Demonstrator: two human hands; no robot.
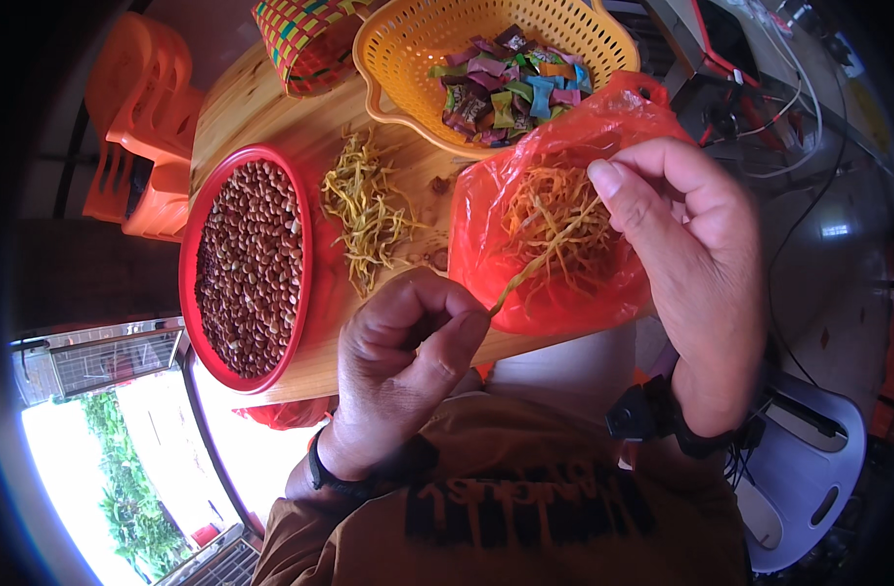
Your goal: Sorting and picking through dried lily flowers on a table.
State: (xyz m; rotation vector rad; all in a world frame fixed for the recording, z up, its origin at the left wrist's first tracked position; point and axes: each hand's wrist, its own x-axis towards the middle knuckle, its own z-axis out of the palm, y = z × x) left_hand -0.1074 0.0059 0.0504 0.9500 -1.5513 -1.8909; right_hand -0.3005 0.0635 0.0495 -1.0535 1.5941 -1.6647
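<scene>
A thin, twisted yellowish dried strip [529,272], like a dried vegetable or flower bud, is stretched at a slant between my hands. My left hand [414,344] pinches its lower end between thumb and forefinger, near the table's front edge. Higher up and to the right, my right hand [692,220] grips the other end the same way. Behind the strip lies an open red plastic bag [484,220], holding a tangle of similar orange-looking strips [549,198]. To the left of the bag, a loose pile of yellow-green dried strips [366,212] rests on the wooden table [432,165].
A red round tray [306,293] full of brown nuts or beans [253,271] stands at the table's left. Farther back are a yellow perforated basket [403,66] of wrapped candies [502,88] and a woven basket [300,47]. Stacked orange chairs [143,124] stand left; a grey-blue plastic seat [821,469] is right.
</scene>
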